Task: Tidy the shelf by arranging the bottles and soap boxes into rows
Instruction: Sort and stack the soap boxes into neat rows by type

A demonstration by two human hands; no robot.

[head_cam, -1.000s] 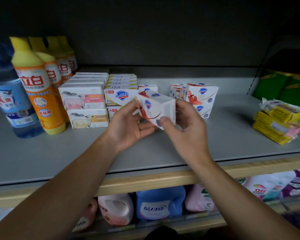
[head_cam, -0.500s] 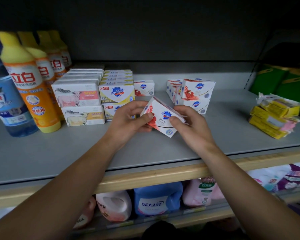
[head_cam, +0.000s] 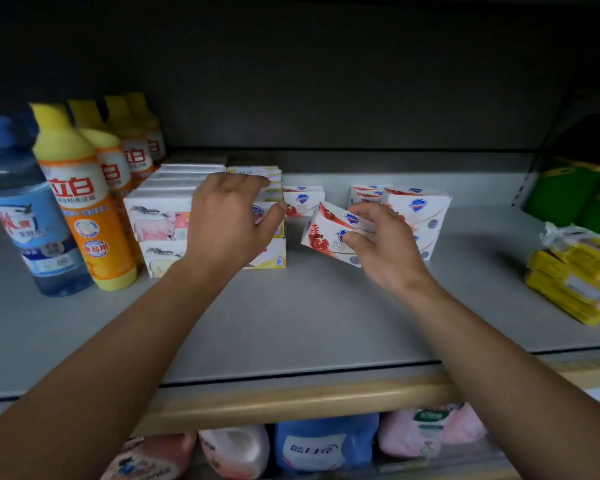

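At the shelf's (head_cam: pixel 309 317) far left stand a blue bottle (head_cam: pixel 32 216) and yellow bottles (head_cam: pixel 84 202), then stacked soap boxes (head_cam: pixel 160 223) under the left hand (head_cam: pixel 229 220), its grip released, while the right hand (head_cam: pixel 385 244) grasps a tilted red-and-white soap box (head_cam: pixel 329 233) near the right-hand box pile (head_cam: pixel 420 209).

Grey shelf (head_cam: pixel 309 323) bearing yellow-capped orange bottles (head_cam: pixel 84 202), a translucent blue bottle (head_cam: pixel 32 230) with blue cap, white soap boxes (head_cam: pixel 160 220) printed with a pink-banded sheep, white soap boxes (head_cam: pixel 336 237) with red pomegranate and blue shield motifs, and yellow packets (head_cam: pixel 575 285).
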